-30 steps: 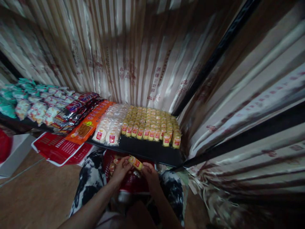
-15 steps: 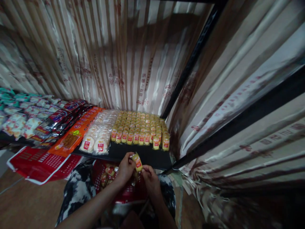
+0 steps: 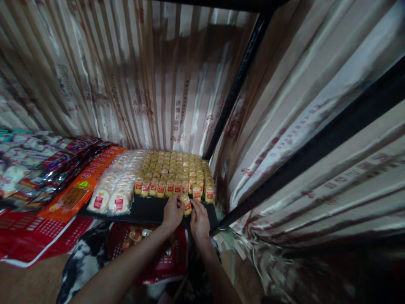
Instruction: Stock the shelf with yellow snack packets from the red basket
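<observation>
A small yellow wrapped snack cake [image 3: 187, 207] with a red label is held between my two hands, just in front of the rows. My left hand [image 3: 173, 212] pinches its left side. On its right side are the fingers of my right hand [image 3: 199, 217], closed against the wrapper. Behind it, rows of matching yellow snack packs [image 3: 161, 185] stand on the black shelf [image 3: 145, 209]. More packs [image 3: 134, 236] lie in the red bag [image 3: 158, 270] on my lap, partly hidden by my left forearm.
Clear-wrapped white round crackers [image 3: 118, 202] sit left of the yellow rows, then an orange packet [image 3: 76, 192] and dark packets [image 3: 60, 164]. Another red bag [image 3: 34, 232] hangs by the shelf's left front. Black posts [image 3: 234, 101] and draped printed sheeting [image 3: 183, 84] enclose the back and right.
Both hands have moved forward with the snack cake, from above the lap to the shelf in front of the rows. The view has shifted slightly to the right.
</observation>
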Demonstrator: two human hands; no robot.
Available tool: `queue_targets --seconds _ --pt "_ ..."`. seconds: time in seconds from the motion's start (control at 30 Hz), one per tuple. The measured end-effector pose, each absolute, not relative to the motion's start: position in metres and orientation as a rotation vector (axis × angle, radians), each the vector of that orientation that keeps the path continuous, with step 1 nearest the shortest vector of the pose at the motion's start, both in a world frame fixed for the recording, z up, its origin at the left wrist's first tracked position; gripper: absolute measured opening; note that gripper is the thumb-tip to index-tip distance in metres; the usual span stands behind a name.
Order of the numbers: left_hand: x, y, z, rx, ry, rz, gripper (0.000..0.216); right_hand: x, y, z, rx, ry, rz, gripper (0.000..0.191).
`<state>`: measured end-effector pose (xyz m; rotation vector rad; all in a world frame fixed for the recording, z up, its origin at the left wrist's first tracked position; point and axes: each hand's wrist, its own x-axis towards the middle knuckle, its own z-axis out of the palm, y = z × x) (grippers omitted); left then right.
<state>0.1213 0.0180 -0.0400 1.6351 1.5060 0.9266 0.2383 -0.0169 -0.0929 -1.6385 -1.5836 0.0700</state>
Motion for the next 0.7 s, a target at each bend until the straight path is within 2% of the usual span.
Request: queue_targets --seconds 0.17,0.47,0.7 --pt "0.118 0.024 -0.04 1.616 1.601 0.864 0.032 0.244 0.0 -0.098 -1.691 -1.673 0.085 0.05" --pt "0.136 0.033 -0.043 1.657 1.519 0.852 0.034 0.249 -0.005 -0.104 -1.66 -1.595 0.033 0.046" --pt "0.144 0.044 -0.038 1.731 1.5 0.845 0.035 0.254 -0.004 -0.105 -1.595 -1.528 0.114 0.042"
